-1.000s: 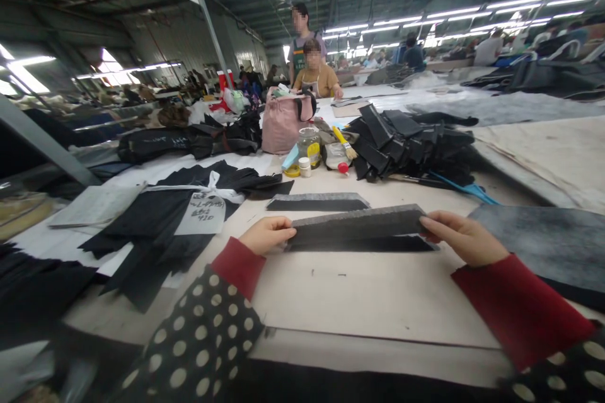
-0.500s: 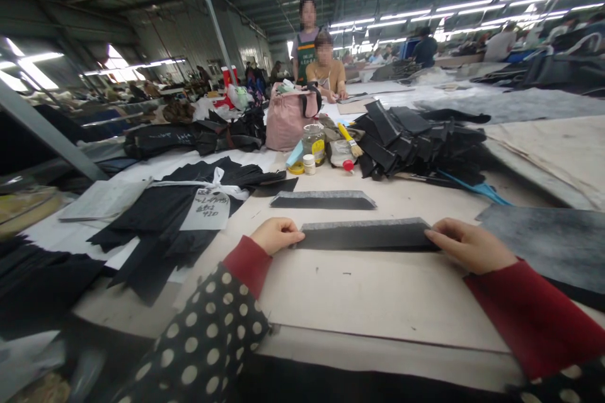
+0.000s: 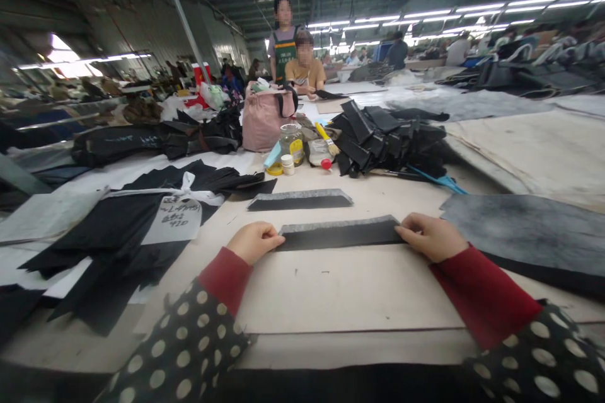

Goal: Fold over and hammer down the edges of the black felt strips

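Observation:
A black fabric strip (image 3: 340,235) with a grey band along its far edge lies across the pale board (image 3: 350,296) in front of me. My left hand (image 3: 255,241) pinches its left end between thumb and fingers. At the opposite end my right hand (image 3: 428,236) pinches the right corner the same way. Just beyond it lies a second black strip (image 3: 302,201) with a similar grey edge, touched by neither hand.
Left of me is a tied stack of black fabric pieces (image 3: 108,227) with a handwritten label (image 3: 171,219). Farther back stand a pink bag (image 3: 267,119), a glass jar (image 3: 292,141), a yellow brush (image 3: 326,137) and a black pile (image 3: 387,138). Grey sheet material (image 3: 524,227) lies right. Two people are across the table.
The view has turned slightly right, so the scene sits farther left. Both hands still pinch the strip's ends, and the strip stays in about the same place on the board.

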Demonstrator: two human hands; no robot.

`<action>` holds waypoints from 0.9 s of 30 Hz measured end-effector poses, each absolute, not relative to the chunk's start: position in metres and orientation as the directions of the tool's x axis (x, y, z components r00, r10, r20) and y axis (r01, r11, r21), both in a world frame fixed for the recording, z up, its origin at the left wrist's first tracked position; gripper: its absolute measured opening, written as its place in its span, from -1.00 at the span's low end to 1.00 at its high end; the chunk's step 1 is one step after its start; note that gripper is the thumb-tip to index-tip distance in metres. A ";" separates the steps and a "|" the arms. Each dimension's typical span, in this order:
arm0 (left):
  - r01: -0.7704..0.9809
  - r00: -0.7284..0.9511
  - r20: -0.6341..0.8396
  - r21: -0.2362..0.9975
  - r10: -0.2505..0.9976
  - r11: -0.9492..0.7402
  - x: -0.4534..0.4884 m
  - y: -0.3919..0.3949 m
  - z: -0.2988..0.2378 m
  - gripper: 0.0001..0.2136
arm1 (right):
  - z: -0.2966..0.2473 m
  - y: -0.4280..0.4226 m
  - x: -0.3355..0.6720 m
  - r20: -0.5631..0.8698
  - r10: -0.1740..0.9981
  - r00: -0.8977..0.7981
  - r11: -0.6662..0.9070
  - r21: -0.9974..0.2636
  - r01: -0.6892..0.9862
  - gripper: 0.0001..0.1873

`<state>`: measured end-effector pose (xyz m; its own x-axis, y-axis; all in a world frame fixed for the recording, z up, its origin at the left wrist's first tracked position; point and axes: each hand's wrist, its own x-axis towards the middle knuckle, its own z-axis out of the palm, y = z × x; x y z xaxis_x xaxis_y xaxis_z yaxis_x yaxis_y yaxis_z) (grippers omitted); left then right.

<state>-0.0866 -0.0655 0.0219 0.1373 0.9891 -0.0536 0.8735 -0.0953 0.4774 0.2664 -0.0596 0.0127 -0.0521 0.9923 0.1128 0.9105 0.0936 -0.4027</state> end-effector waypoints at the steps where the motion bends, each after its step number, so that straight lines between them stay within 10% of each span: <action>1: 0.880 0.139 -0.051 0.465 0.989 -0.100 -0.086 -0.066 0.023 -0.71 | 0.013 -0.060 0.266 0.118 0.991 -0.059 0.101 -0.399 0.911 -0.74; 27: 0.934 0.133 -0.102 0.347 0.986 -0.090 -0.080 -0.065 0.030 -0.70 | 0.011 -0.061 0.260 0.126 0.985 -0.118 0.151 -0.298 0.942 -0.86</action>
